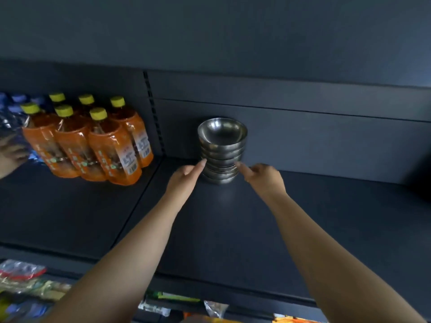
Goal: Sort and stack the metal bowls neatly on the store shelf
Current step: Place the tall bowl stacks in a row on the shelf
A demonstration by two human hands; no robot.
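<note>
Stacked shiny metal bowls (221, 150) sit far back on the dark shelf (233, 229); left hand (184, 180) and right hand (263, 178) each touch the stack's sides with one pointed finger, gripping nothing; orange bottles (93, 141) stand left.

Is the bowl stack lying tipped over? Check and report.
No: the bowl stack stands upright on the shelf, rims up.

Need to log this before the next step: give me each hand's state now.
Left hand: open, fingertip touching the stack of bowls, holding nothing.
Right hand: open, fingertip at the stack, holding nothing.
</note>
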